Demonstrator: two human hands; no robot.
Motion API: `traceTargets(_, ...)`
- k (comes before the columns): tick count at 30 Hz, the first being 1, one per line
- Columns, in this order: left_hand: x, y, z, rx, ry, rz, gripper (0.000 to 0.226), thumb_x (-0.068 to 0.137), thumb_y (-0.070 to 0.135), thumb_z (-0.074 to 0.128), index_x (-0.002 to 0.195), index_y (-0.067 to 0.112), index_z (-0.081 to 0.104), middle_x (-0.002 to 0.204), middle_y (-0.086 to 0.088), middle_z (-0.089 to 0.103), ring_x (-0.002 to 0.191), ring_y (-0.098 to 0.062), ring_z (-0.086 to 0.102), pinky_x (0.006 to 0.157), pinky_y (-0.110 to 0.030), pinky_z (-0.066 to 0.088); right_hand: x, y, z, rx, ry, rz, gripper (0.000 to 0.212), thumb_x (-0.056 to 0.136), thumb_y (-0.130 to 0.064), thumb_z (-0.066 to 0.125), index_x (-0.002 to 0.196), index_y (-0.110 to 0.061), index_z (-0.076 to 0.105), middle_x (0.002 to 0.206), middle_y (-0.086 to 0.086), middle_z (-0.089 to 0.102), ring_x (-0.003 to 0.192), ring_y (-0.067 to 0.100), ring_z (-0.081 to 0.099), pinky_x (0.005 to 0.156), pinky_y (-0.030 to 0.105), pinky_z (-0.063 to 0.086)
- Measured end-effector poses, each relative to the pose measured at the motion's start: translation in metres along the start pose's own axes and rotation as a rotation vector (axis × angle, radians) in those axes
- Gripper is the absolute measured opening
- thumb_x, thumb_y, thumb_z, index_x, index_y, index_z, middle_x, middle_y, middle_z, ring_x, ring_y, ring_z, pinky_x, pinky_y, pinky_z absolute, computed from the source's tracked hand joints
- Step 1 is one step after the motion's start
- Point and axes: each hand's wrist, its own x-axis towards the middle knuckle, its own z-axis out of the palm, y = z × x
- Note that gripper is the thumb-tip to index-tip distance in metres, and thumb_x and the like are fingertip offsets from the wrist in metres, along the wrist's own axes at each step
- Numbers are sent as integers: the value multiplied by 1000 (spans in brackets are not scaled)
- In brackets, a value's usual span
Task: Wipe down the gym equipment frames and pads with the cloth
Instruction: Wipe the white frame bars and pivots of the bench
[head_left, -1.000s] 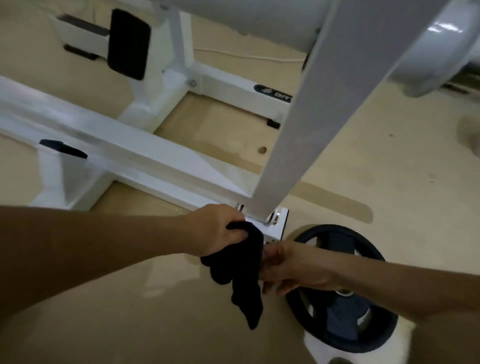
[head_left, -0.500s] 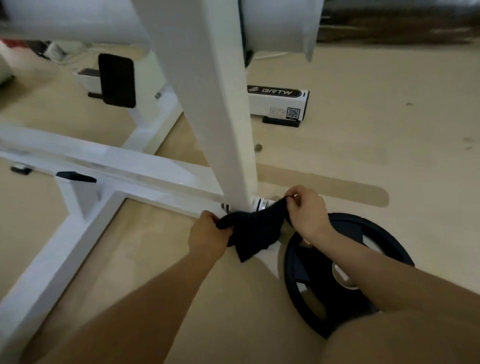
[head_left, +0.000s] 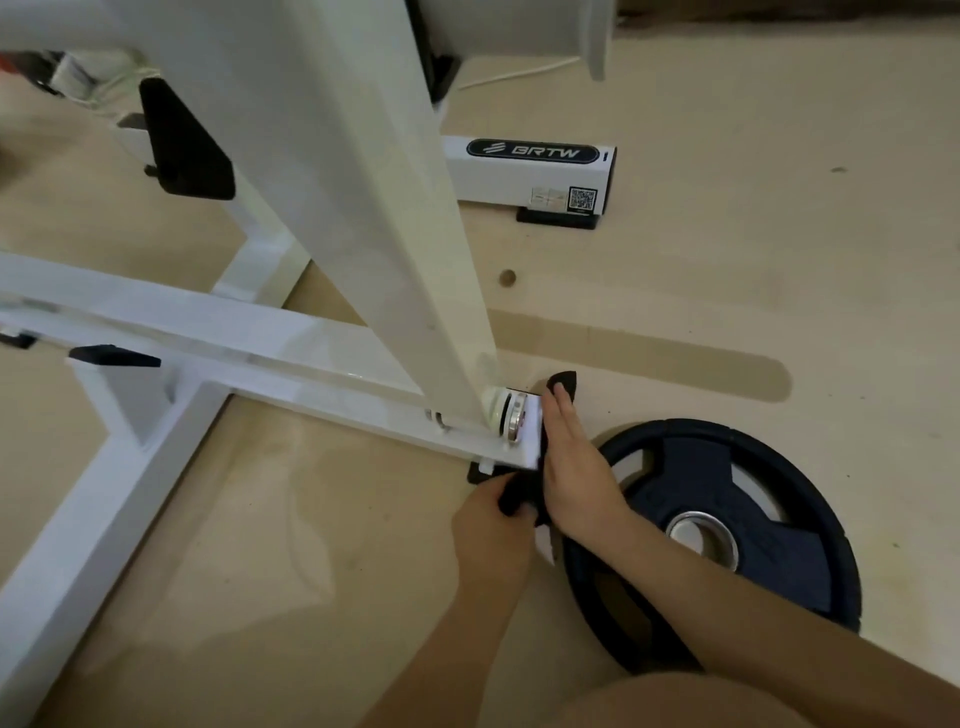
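A white gym machine frame (head_left: 291, 343) lies low on the floor, with a tall white upright (head_left: 384, 208) bolted to its right end. A black cloth (head_left: 563, 383) is draped over the end face of the floor bar. My right hand (head_left: 571, 462) lies flat with straight fingers, pressing the cloth against that end face. My left hand (head_left: 491, 525) grips the cloth's lower end just below the bar's corner. A black pad (head_left: 184, 148) sits on the frame at the upper left.
A dark weight plate (head_left: 727, 519) lies flat on the floor right beside my right wrist. A second white frame bar with a BRTW label (head_left: 530, 174) rests further back. A white side leg (head_left: 104, 493) runs toward the lower left. Tan floor surrounds everything.
The cloth went from stretched between both hands in front of the upright to wrapped over the bar's end. My right hand flattened onto it; my left hand dropped below the corner.
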Motion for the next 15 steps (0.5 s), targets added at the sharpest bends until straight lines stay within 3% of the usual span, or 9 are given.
traceTargets(3, 18, 2, -18, -70, 191, -68, 10, 84, 14, 67, 93, 18, 69, 87, 1, 69, 83, -18, 66, 71, -26, 47, 45, -8, -18, 143, 0, 154, 66, 94, 0, 38, 153, -11, 10, 142, 18, 45, 124, 33, 49, 98, 31, 39)
traceTargets(4, 25, 3, -23, -115, 242, -97, 8, 82, 19, 70, 89, 18, 66, 85, 0, 68, 80, -18, 66, 68, -25, 48, 55, -11, -22, 151, -21, 164, 62, 96, -1, 36, 153, -9, 11, 140, 18, 47, 123, 34, 49, 97, 29, 38)
traceTargets(7, 39, 3, -29, -153, 331, -201, 33, 71, 31, 76, 89, 12, 56, 90, -10, 62, 77, -21, 62, 63, -29, 52, 51, -19, -17, 69, 6, 140, 41, 100, -3, 33, 140, 5, 33, 129, 25, 52, 118, 39, 50, 92, 28, 36)
traceTargets(9, 37, 6, -23, -330, 215, -341, 32, 77, 26, 71, 97, 6, 56, 95, -16, 63, 78, -22, 63, 61, -32, 52, 34, -16, -3, 20, 42, 69, 38, 98, 2, 33, 133, 15, 38, 134, 32, 44, 128, 45, 41, 107, 33, 31)
traceTargets(11, 28, 12, -13, -553, 136, -420, 20, 85, 16, 65, 101, 7, 57, 95, -14, 66, 82, -25, 66, 65, -35, 57, 20, -11, 0, -23, 0, -3, 49, 99, -5, 32, 144, 11, 23, 154, 27, 18, 144, 40, 15, 118, 39, 17)
traceTargets(13, 21, 18, -3, -574, 143, -411, 17, 85, 11, 65, 99, 9, 57, 95, -12, 66, 87, -28, 67, 75, -39, 57, 10, -3, -9, 5, -150, -11, 57, 101, -10, 32, 149, 4, 4, 159, 15, -8, 148, 28, -5, 116, 24, 4)
traceTargets(15, 16, 22, 3, -507, 114, -360, 21, 82, 10, 69, 97, 9, 56, 93, -11, 66, 86, -25, 67, 72, -36, 57, 8, 2, -16, 147, -193, 53, 64, 100, -7, 35, 151, -4, -3, 160, 10, -2, 148, 22, 4, 109, 13, 6)
